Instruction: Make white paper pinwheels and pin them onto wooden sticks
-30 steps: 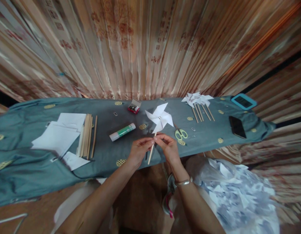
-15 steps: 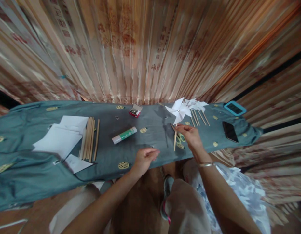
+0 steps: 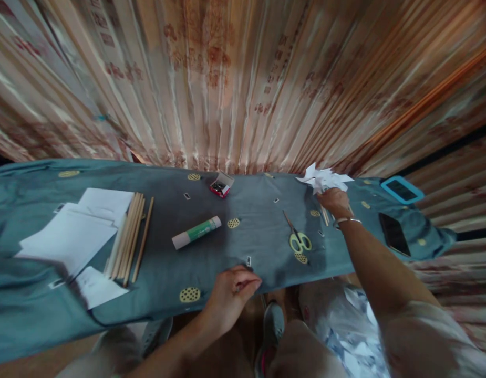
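Note:
My right hand (image 3: 334,202) reaches to the far right part of the table, its fingers closed round the stick of a white paper pinwheel (image 3: 314,177). That pinwheel overlaps other white pinwheels (image 3: 337,177), and my hand hides most of their wooden sticks (image 3: 324,215). Near the front edge, my left hand (image 3: 235,286) has its thumb and fingers drawn together in a pinch; whether anything small is between them cannot be made out. Scissors (image 3: 299,241) with yellow-green handles lie between the two hands. A green and white glue stick (image 3: 197,232) rests left of them.
Wooden sticks (image 3: 128,239) lie in a row at the left, beside white paper sheets (image 3: 75,236). A small open red box (image 3: 221,186) of metal pieces stands at the back. At the right are a black phone (image 3: 394,233) and a blue-framed device (image 3: 402,189). A curtain hangs behind.
My right hand has carried the pinwheel rightward and back, from above the scissors to the other pinwheels. The scissors are now uncovered. My left hand stays pinched near the front edge as the view shifts.

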### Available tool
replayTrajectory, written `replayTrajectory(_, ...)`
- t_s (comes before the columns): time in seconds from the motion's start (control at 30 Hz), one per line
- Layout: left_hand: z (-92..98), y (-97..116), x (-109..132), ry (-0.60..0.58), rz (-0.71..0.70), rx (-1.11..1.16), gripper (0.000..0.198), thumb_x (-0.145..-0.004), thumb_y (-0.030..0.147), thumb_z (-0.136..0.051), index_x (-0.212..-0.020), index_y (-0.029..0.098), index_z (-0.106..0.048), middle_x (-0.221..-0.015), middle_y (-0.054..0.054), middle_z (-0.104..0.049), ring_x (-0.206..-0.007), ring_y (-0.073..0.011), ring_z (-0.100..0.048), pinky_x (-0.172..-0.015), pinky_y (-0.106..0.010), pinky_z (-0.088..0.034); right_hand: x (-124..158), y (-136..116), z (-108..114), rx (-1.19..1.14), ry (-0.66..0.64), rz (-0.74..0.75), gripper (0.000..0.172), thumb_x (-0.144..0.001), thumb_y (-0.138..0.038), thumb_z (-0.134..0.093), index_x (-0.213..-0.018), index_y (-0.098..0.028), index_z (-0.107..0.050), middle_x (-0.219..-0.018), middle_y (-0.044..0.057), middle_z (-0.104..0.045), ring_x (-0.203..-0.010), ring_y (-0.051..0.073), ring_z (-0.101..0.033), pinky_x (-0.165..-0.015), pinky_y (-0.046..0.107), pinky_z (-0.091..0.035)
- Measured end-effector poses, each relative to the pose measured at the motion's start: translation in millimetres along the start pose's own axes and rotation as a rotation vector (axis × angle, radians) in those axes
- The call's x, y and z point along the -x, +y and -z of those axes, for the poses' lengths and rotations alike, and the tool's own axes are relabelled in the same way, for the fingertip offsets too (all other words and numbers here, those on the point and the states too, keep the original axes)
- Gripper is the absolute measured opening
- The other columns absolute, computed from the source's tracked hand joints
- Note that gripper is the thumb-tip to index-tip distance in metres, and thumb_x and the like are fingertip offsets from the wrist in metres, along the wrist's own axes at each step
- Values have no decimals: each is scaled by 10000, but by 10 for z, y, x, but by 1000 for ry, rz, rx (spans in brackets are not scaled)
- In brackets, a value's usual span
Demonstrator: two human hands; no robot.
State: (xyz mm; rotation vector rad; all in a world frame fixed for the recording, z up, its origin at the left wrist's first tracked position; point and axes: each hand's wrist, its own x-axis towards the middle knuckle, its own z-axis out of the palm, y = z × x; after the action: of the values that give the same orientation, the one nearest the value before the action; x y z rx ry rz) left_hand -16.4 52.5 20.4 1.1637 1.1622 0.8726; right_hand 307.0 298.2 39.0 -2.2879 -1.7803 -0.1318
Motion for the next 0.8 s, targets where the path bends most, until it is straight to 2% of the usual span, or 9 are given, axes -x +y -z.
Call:
replayTrajectory(0.2, 11, 0, 18, -6, 41, -10, 223, -777, 348, -612, -675, 212, -756, -729, -55, -663, -732, -198, -601, -676, -288, -416, -142, -71, -129, 86, -49, -63, 365, -789, -233, -592, -1011, 38, -694, -1070, 354, -665, -1096, 439, -623, -912, 539, -482)
replayTrajectory(0.3, 17, 11, 14, -14, 56, -1, 236, -775, 364, -609, -672, 205, -751, -714, -52, -648, -722, -197, -593, -670, -288, -409, -144, -70, -53, 92, -53, -41, 375, -787, -228, -600, -1005, 66, -680, -1091, 384, -639, -1115, 456, -600, -943, 555, -446)
replayTrajectory(0.4, 29, 30, 13, -15, 48, -1, 255, -787, 373, -606, -656, 197, -736, -694, -42, -618, -702, -185, -564, -653, -282, -392, -18, -169, 80, 73, -45, 16, 325, -803, -249, -594, -967, 11, -697, -1110, 336, -649, -1144, 423, -580, -994, 532, -406)
replayTrajectory(0.5, 46, 40, 18, -11, 0, -3, 275, -801, 368, -603, -623, 189, -713, -670, -28, -582, -684, -171, -537, -639, -274, -378, 378, -497, 107, -165, -18, 183, 298, -848, -268, -530, -1036, -101, -689, -1151, 231, -670, -1078, 331, -613, -962, 472, -438)
replayTrajectory(0.57, 57, 39, 25, -5, -36, -16, 271, -804, 352, -602, -622, 185, -712, -657, -24, -574, -674, -165, -530, -635, -270, -376, 800, -823, 16, -249, -66, 265, 280, -859, -318, -519, -1033, -182, -691, -1106, 144, -707, -971, 262, -651, -893, 393, -488)
replayTrajectory(0.6, 63, 37, 30, 9, -50, -21, 260, -801, 340, -603, -627, 183, -716, -649, -23, -575, -663, -162, -527, -629, -269, -376, 1037, -994, -51, -337, -98, 339, 292, -870, -322, -506, -1060, -188, -682, -1123, 133, -705, -1011, 257, -642, -914, 387, -482)
replayTrajectory(0.67, 79, 38, 47, 44, -58, -15, 190, -776, 303, -624, -702, 181, -749, -692, -33, -619, -671, -164, -552, -634, -267, -395, 1498, -1298, -192, -440, -109, 435, 363, -879, -343, -503, -1157, -158, -646, -1261, 164, -644, -1169, 285, -572, -991, 432, -438)
replayTrajectory(0.73, 101, 63, 77, 77, -104, -15, 171, -769, 279, -628, -766, 182, -769, -742, -47, -651, -693, -169, -580, -642, -264, -419, 1855, -1509, -298, -425, -83, 392, 450, -899, -363, -483, -1253, -107, -590, -1400, 223, -525, -1263, 330, -496, -1029, 496, -391)
replayTrajectory(0.8, 122, 140, 128, 53, -187, -55, 189, -790, 272, -621, -837, 177, -778, -768, -57, -665, -711, -168, -590, -655, -261, -437, 2053, -1617, -353, -350, -61, 365, 490, -937, -359, -408, -1322, -83, -535, -1450, 238, -468, -1325, 362, -423, -1046, 540, -351)
